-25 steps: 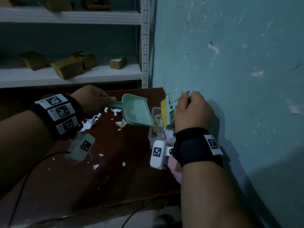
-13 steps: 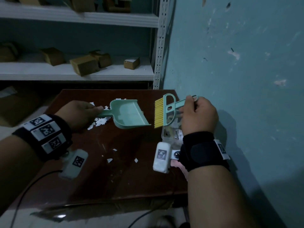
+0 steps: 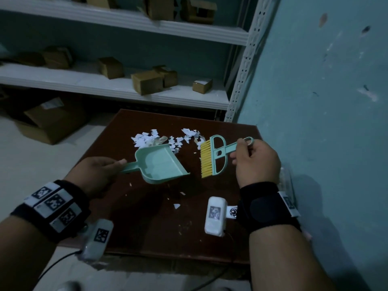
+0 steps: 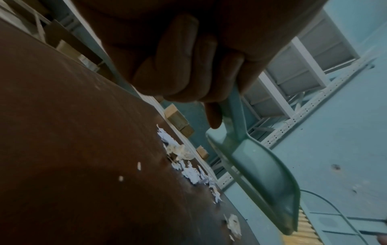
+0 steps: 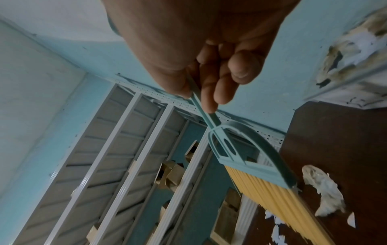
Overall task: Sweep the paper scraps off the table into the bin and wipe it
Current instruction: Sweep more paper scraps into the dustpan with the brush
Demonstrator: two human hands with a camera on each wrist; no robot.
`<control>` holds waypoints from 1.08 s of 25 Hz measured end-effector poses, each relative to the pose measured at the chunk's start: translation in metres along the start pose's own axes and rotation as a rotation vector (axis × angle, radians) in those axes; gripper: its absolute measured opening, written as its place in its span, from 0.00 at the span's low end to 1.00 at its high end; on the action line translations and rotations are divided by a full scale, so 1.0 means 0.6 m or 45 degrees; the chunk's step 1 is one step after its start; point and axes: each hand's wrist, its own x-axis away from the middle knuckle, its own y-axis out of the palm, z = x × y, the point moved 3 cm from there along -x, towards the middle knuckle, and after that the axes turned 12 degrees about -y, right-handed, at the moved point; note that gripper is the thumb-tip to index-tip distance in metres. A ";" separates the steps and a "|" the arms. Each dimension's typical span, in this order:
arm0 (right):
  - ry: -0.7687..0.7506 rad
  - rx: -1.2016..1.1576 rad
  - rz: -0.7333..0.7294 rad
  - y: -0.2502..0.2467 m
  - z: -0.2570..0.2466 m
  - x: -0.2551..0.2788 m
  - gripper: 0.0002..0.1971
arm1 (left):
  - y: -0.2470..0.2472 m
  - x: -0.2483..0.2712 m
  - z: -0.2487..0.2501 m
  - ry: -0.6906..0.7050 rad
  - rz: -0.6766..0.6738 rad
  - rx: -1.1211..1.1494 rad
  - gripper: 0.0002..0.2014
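My left hand (image 3: 105, 171) grips the handle of a mint-green dustpan (image 3: 159, 166), which hangs empty just above the middle of the dark brown table (image 3: 147, 227). Beside it on the right, my right hand (image 3: 247, 156) pinches the thin handle of a small brush (image 3: 212, 158) whose yellow bristles point at the pan's mouth. A pile of white paper scraps (image 3: 165, 138) lies just behind both tools, and a few bits (image 3: 176, 206) lie nearer me. The clear bin (image 3: 286, 181) is mostly hidden behind my right wrist. In the right wrist view the bin (image 5: 356, 49) holds scraps.
A teal wall (image 3: 325, 122) runs close along the table's right side. White metal shelves (image 3: 126, 91) with small cardboard boxes stand behind the table. A large cardboard box (image 3: 50, 122) sits on the floor to the left. A cable (image 3: 54, 267) trails from my left wrist.
Both hands have drawn the dustpan and brush away from the bin at the right edge, leftwards to the middle of the table near the scrap pile. The dustpan has levelled out.
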 end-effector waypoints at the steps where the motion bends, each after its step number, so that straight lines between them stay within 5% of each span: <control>1: -0.022 0.013 -0.034 0.012 -0.007 0.005 0.17 | -0.009 -0.003 -0.007 -0.011 0.018 -0.023 0.18; 12: -0.123 0.219 -0.312 0.094 -0.093 0.049 0.15 | -0.117 -0.036 -0.002 0.070 0.244 -0.178 0.21; 15: -0.347 0.489 -0.368 0.110 -0.126 -0.007 0.18 | -0.128 -0.045 -0.002 0.080 0.261 -0.211 0.20; 20: -0.429 0.907 -0.701 0.216 -0.117 -0.155 0.20 | -0.124 -0.058 0.004 0.101 0.230 -0.214 0.19; 27: -0.268 1.111 -0.813 0.302 -0.041 -0.244 0.16 | -0.129 -0.074 0.008 0.136 0.258 -0.262 0.19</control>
